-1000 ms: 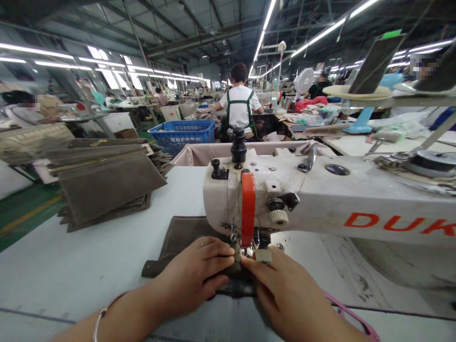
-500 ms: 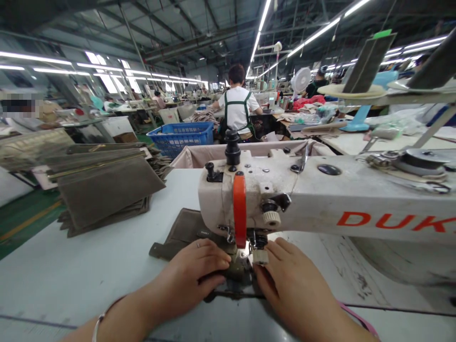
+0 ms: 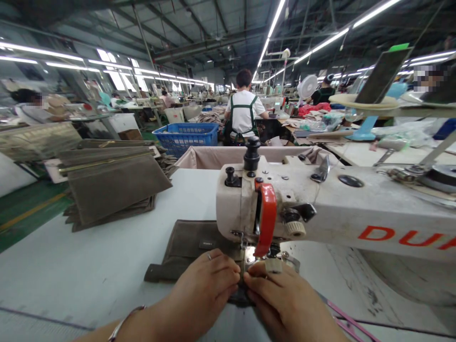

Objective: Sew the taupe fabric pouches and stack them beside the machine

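A white sewing machine (image 3: 320, 209) with an orange guard stands on the white table (image 3: 89, 270). Under its needle lies a dark olive fabric piece (image 3: 188, 247) that reaches out to the left. My left hand (image 3: 208, 289) rests on the fabric just left of the needle, fingers curled and pressed onto the cloth. My right hand (image 3: 281, 297) sits right of the needle, fingertips pinching the fabric edge below the presser foot. The two hands nearly touch. A thin bracelet is on my left wrist.
A stack of olive fabric panels (image 3: 114, 183) lies at the table's left. Behind are a cloth-lined bin (image 3: 221, 154), a blue basket (image 3: 187, 135) and a person in a green apron (image 3: 244, 111) at another station. A pink strap (image 3: 345, 318) lies at the right front.
My hands have drawn closer together at the needle. The fabric piece has shifted a little and the view has moved slightly left and down.
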The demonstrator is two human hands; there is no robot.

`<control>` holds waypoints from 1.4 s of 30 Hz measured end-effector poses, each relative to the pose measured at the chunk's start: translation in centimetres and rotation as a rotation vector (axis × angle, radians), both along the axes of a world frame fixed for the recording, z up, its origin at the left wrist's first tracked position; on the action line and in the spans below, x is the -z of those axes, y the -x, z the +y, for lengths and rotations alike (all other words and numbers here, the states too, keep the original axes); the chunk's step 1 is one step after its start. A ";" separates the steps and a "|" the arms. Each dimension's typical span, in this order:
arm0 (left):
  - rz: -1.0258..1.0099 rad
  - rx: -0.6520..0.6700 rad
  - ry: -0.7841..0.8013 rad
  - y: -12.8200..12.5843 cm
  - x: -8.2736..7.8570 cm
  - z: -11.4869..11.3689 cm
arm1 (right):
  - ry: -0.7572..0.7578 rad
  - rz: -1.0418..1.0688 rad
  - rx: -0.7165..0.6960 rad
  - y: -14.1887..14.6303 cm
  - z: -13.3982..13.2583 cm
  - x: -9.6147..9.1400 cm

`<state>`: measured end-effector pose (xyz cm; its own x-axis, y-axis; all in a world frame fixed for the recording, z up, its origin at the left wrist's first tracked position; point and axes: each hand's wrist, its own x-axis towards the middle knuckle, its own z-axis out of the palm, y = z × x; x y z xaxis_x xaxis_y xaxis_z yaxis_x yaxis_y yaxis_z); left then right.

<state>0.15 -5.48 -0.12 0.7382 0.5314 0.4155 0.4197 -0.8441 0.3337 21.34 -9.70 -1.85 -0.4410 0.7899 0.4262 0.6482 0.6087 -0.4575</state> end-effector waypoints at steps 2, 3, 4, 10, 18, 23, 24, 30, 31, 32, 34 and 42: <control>0.020 0.000 -0.037 -0.1 0.1 0.2 | -0.021 -0.002 0.017 0.1 0.1 0.1; 0.038 -0.003 -0.054 -0.2 0.2 0.3 | -0.034 0.000 0.029 0.1 0.2 0.1; 0.060 -0.006 -0.076 -0.3 0.2 0.5 | -0.047 0.006 0.048 0.2 0.3 0.1; 0.031 -0.016 -0.053 -0.8 0.3 1.9 | -0.079 -0.035 0.127 0.5 1.1 -0.3; -0.096 -0.007 0.071 -1.1 -0.3 3.2 | -0.199 -0.084 0.171 0.9 1.8 -0.3; -0.084 -0.032 0.100 -1.1 -0.3 3.3 | -0.232 -0.089 0.183 0.9 1.9 -0.2; -0.082 -0.041 0.104 -1.1 -0.2 3.3 | -0.235 -0.093 0.192 0.9 1.9 -0.1; -0.097 -0.039 0.094 -1.1 0.3 3.7 | -0.254 -0.099 0.192 1.0 1.9 0.0; -0.100 -0.049 0.097 -1.1 0.4 3.7 | -0.264 -0.094 0.195 1.0 1.9 0.0; -0.105 -0.058 0.099 -1.1 0.4 3.8 | -0.273 -0.089 0.198 1.0 2.0 0.0; -0.115 -0.058 0.098 -1.1 0.5 3.8 | -0.280 -0.080 0.200 1.1 2.0 0.0; -0.120 -0.069 0.110 -1.2 0.6 3.8 | -0.267 -0.063 0.216 0.9 2.0 0.4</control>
